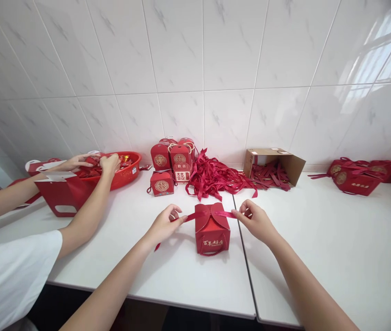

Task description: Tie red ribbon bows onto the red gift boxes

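Observation:
A small red gift box [212,232] with gold lettering stands on the white table [319,257] in front of me. A red ribbon [223,214] runs across its top. My left hand [166,224] pinches the ribbon's left end beside the box, fingers closed. My right hand [255,220] pinches the ribbon's right end, also closed. Both hands sit level with the box top, one on each side.
A pile of red ribbons [216,177] lies behind the box, beside several finished red boxes [174,163]. An open cardboard carton [273,165] holds more ribbons. At left, another person's hands [107,163] reach into a red basin [126,172] next to a red paper bag [62,193]. More red boxes [357,179] sit at right.

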The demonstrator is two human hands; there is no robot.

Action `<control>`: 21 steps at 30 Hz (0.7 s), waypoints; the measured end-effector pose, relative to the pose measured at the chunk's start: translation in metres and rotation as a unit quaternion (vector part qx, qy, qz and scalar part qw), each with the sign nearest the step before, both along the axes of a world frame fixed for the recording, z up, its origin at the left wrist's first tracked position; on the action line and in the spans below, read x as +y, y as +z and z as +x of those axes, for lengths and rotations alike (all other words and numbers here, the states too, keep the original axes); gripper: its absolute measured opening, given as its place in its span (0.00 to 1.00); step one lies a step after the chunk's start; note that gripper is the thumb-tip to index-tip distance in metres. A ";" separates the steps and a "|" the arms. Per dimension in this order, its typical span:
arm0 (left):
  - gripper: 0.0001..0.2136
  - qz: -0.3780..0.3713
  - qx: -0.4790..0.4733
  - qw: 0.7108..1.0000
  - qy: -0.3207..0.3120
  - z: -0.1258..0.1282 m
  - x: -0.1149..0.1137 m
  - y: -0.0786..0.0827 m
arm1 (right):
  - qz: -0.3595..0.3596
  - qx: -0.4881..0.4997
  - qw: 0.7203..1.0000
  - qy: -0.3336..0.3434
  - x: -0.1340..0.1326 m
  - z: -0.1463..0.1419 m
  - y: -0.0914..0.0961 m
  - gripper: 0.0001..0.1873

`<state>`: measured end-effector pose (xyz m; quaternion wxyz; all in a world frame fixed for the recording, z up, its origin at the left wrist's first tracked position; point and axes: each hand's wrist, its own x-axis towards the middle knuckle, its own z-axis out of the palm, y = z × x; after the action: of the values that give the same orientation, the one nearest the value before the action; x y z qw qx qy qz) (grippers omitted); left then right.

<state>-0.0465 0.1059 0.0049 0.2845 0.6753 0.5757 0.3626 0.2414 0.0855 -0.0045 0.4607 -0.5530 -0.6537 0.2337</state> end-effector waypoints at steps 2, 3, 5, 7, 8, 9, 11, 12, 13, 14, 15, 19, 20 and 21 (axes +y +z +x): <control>0.12 0.087 0.028 0.994 0.066 -0.004 -0.007 0.001 | 0.027 -0.014 0.998 -0.056 -0.003 0.004 0.006 0.22; 0.11 0.103 0.044 0.992 0.065 -0.005 -0.012 0.003 | 0.018 -0.021 0.998 -0.062 -0.005 0.006 0.010 0.24; 0.13 0.053 0.068 0.996 -0.013 -0.003 -0.025 0.007 | -0.056 -0.039 0.998 -0.004 -0.013 0.005 0.017 0.28; 0.15 -0.053 0.075 0.987 -0.130 0.001 -0.036 0.012 | -0.157 -0.058 0.981 0.098 -0.021 0.001 0.022 0.31; 0.15 -0.099 0.075 0.978 -0.168 0.003 -0.040 0.013 | -0.195 -0.062 0.970 0.133 -0.024 -0.002 0.021 0.31; 0.15 -0.133 0.073 0.971 -0.183 0.006 -0.042 0.014 | -0.219 -0.060 0.963 0.147 -0.025 -0.005 0.020 0.31; 0.17 -0.174 0.043 0.972 -0.154 0.010 -0.041 0.014 | -0.239 -0.032 0.963 0.123 -0.023 -0.010 0.012 0.30; 0.19 -0.189 0.008 0.974 -0.122 0.012 -0.039 0.013 | -0.242 -0.001 0.965 0.097 -0.021 -0.012 0.008 0.30; 0.21 -0.200 -0.042 0.975 -0.089 0.013 -0.035 0.012 | -0.241 0.045 0.967 0.070 -0.017 -0.013 0.004 0.30; 0.23 -0.207 -0.106 0.971 -0.061 0.014 -0.032 0.012 | -0.237 0.108 0.964 0.048 -0.014 -0.012 0.001 0.29; 0.24 -0.208 -0.181 0.960 -0.043 0.014 -0.029 0.013 | -0.230 0.184 0.955 0.034 -0.010 -0.011 0.000 0.27; 0.18 -0.154 -0.459 0.875 -0.017 0.015 -0.016 0.022 | -0.146 0.489 0.859 0.028 0.004 -0.004 0.008 0.18; 0.14 -0.129 -0.502 0.855 -0.007 0.015 -0.014 0.026 | -0.123 0.534 0.836 0.028 0.006 -0.003 0.012 0.16; 0.10 -0.104 -0.533 0.840 0.006 0.015 -0.011 0.030 | -0.101 0.565 0.818 0.024 0.008 -0.001 0.017 0.15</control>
<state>-0.0315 0.0948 0.0349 0.6134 0.3410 0.3740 0.6063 0.2400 0.0932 0.0128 0.6850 -0.3510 -0.2643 0.5811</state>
